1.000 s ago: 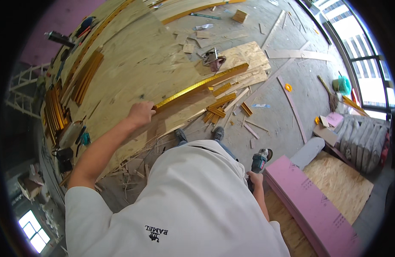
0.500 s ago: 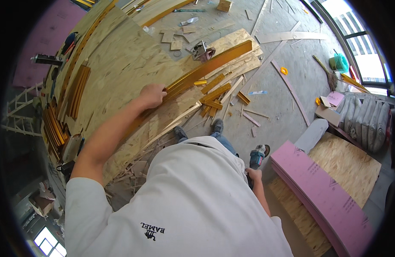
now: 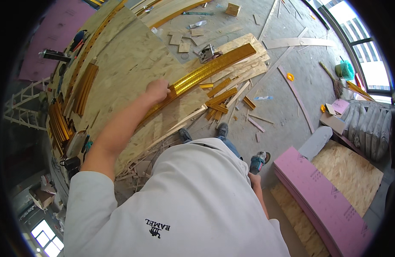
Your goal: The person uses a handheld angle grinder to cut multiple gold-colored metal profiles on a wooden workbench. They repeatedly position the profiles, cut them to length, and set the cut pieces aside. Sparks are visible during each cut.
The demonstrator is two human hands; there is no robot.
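Observation:
My left hand is closed round a long gold metal trim strip above the wooden board worktop. The strip's shiny patterned face shows, and its far end reaches past the worktop's right edge. Low at my right side, my right hand grips a teal and black angle grinder, its disc end pointing away from me. Short gold offcuts lie crossed on the floor beyond my feet.
Bundled gold strips lie on the worktop's left side. A pink foam board stack is close on the right. Wood scraps litter the floor beside my feet. A green bucket stands near the window.
The gold strip has rolled in my left hand, so more of its bright patterned face shows. The view has shifted slightly; my right hand still holds the angle grinder low.

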